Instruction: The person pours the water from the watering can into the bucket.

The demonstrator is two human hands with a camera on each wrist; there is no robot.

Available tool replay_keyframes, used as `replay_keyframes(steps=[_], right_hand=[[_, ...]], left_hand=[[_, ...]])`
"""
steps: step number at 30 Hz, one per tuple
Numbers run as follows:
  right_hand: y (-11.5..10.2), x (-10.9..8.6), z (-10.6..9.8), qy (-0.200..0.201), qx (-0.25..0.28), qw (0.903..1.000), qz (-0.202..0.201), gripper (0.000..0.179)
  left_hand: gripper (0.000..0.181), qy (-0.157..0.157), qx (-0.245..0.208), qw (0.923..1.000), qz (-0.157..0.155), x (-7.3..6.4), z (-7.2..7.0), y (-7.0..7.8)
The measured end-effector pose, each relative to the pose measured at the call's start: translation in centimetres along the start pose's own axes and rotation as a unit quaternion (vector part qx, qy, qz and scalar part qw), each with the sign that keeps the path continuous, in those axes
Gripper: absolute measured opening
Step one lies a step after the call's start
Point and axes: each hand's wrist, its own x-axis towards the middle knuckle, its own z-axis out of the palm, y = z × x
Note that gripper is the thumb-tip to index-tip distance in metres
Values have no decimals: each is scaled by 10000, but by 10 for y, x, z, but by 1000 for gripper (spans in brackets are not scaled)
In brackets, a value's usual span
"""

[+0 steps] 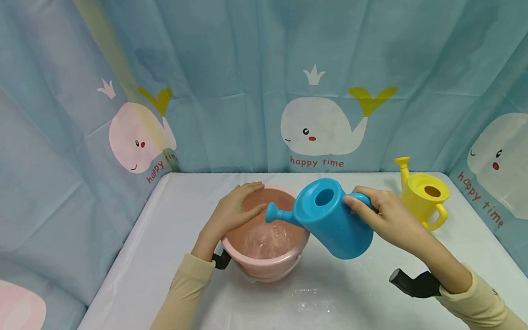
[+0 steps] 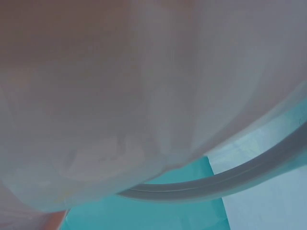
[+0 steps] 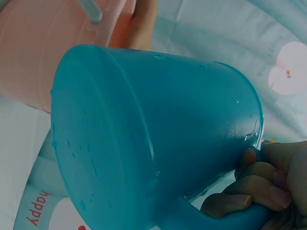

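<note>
My right hand [image 1: 388, 219] grips the handle of a blue watering can [image 1: 338, 232], its fingers curled through the handle in the right wrist view. The can tilts left, with its sprinkler head [image 1: 272, 212] over a pink bucket [image 1: 270, 261]. Drops cling to the can's outside and base. Inside the bucket, bright glints and ripples suggest water; no clear stream shows. My left hand [image 1: 232, 209] rests at the bucket's left rim, fingers extended along the far edge and thumb straight over the opening. The bucket's wall [image 2: 120, 105] and grey-looking handle [image 2: 216, 187] fill the left wrist view.
A yellow watering can [image 1: 424, 193] stands at the table's back right. Wet patches [image 1: 311, 300] lie on the white table [image 1: 259, 322] in front of the bucket. Blue curtains [image 1: 232, 73] printed with whales enclose the back and sides.
</note>
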Motion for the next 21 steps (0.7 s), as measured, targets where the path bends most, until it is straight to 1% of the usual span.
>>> replay_keyframes(steps=[6, 11, 21], right_hand=[[-1, -1, 0, 18, -8, 10000, 4, 26], [4, 1, 2, 57, -64, 10000, -41, 26], [6, 1, 3, 98, -198, 9997, -101, 26]], left_hand=[[52, 49, 19, 9999, 85, 1, 0, 0], [49, 95, -32, 9998, 146, 1, 1, 0], [50, 11, -78, 10000, -24, 1, 0, 1]])
